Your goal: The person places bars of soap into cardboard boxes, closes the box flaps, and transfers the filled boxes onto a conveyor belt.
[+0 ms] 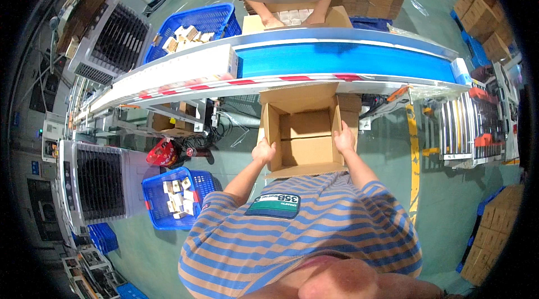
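An unfolded cardboard box [306,151] with its top flaps standing out is held in front of my body, below the near edge of the conveyor. Its inside is bare, and a seam runs across the bottom. My left hand [263,152] grips the left side, thumb toward the opening. On the opposite side, my right hand [344,137] has its fingers closed around the edge. The far flap reaches up to the red-and-white striped conveyor rail [292,79].
Packed white cartons [185,66] line the left part of the blue conveyor belt [337,58]. Across it, a person's hands [273,21] rest at another cardboard box. Blue baskets [149,198] with small boxes stand at left, beside an air cooler [101,181]. A roller conveyor [457,128] is at right.
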A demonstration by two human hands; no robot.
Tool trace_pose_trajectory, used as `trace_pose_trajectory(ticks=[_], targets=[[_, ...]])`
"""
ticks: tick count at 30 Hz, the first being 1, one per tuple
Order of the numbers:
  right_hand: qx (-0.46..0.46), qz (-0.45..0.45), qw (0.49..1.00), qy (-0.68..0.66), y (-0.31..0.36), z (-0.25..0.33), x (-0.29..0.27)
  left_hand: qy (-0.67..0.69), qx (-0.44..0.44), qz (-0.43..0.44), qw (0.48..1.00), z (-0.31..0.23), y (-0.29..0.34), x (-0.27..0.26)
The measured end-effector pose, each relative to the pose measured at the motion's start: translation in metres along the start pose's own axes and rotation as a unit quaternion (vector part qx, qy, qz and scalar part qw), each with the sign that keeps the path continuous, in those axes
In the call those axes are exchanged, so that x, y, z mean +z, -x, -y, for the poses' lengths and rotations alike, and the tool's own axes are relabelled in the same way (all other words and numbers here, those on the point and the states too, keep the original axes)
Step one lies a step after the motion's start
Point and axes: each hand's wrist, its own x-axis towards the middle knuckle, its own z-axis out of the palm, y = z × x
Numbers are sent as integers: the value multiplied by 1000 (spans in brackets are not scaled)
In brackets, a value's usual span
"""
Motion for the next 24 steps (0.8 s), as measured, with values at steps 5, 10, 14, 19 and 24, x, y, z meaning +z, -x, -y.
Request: trace_pose_trajectory(ticks=[5,10,14,19,24], targets=[[-26,-33,999,12,-6,-19,15,4,6,1,1000,-3,3,-2],[-17,-1,1000,18,-7,-16,11,-9,-6,-15,1000,-7,6,-2],[-14,3,1000,10,-9,-18,9,-17,-27,-10,999,-15,12,-5],[-10,20,1000,-6,-6,-17,5,-11,-38,-8,999,-9,13,7],[3,32,999,-16,5,-7,3,-13,1,16,1000,13,12,8]])
